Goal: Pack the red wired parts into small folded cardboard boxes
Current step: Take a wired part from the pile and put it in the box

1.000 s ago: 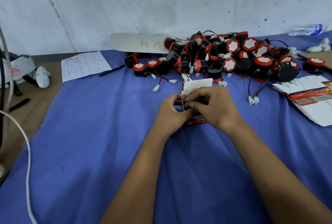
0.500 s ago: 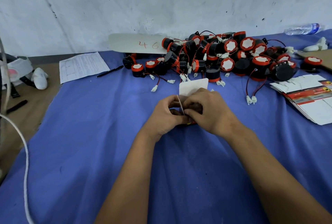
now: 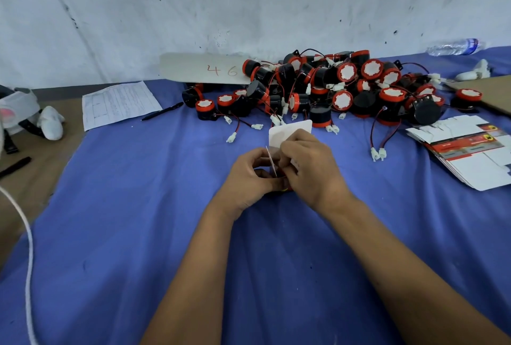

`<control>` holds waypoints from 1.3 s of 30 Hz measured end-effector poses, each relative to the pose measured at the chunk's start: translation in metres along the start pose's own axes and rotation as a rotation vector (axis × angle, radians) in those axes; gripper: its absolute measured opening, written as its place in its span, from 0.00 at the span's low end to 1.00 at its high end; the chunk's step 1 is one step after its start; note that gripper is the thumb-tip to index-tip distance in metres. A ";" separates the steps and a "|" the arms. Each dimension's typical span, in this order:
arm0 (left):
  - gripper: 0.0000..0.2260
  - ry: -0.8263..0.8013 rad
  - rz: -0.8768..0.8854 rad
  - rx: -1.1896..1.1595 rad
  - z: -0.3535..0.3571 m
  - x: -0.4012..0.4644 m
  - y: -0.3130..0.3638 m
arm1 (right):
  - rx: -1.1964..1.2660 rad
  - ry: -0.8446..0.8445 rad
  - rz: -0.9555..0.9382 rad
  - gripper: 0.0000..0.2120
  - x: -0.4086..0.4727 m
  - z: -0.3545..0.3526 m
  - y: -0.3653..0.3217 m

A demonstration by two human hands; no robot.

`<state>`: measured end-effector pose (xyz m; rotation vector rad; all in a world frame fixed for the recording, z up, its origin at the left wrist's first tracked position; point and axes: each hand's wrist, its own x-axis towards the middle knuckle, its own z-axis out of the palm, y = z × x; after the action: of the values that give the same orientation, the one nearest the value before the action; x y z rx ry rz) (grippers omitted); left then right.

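**Both hands closed on a small box at mid-table**

The blue cloth-covered table (image 3: 116, 220) lies bare across its near half and to the left of the hands, up to where the cloth's left edge gives way to brown board. Far behind the hands, the heap of red-and-black round wired parts (image 3: 340, 87) spreads along the wall, its white plug ends trailing toward the hands. At the right edge sits a stack of flat white-and-red unfolded cardboard boxes (image 3: 467, 151). Far left lie a white printed paper sheet (image 3: 119, 104) and a black pen (image 3: 161, 111) just beside it. A white cord (image 3: 26, 248) curves down the near left side.

The left hand (image 3: 246, 178) curls its fingers round the small white-and-red folded cardboard box (image 3: 289, 130), which sits between both hands near the table's middle with its white flap standing up on the far side. The right hand (image 3: 312, 167) has its fingers bent in over the box's top, pinching at a thin side flap. Whether a part is inside the box cannot be told
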<state>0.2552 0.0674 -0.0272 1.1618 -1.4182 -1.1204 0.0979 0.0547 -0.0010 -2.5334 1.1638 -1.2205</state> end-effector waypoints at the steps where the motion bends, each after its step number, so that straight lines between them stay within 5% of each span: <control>1: 0.19 0.001 0.002 -0.003 0.000 -0.001 0.000 | 0.008 -0.030 0.001 0.11 -0.001 -0.001 0.001; 6: 0.20 -0.022 -0.001 -0.018 -0.002 -0.004 0.004 | 0.027 -0.164 0.053 0.08 -0.001 -0.008 0.012; 14: 0.20 -0.036 0.010 -0.050 -0.002 -0.006 0.008 | 0.013 -0.157 -0.018 0.07 -0.002 -0.013 0.011; 24: 0.20 -0.006 0.030 0.026 -0.004 -0.004 0.004 | 0.173 -0.243 0.291 0.10 0.010 -0.017 0.002; 35: 0.16 0.001 0.025 0.054 -0.007 -0.001 0.002 | -0.255 -0.429 0.251 0.03 0.050 -0.010 -0.016; 39: 0.19 -0.002 0.032 0.064 -0.007 -0.001 0.002 | -0.361 -0.446 0.321 0.13 0.051 -0.012 -0.016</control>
<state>0.2616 0.0682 -0.0249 1.1791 -1.4786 -1.0602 0.1186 0.0339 0.0452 -2.5129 1.6875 -0.3715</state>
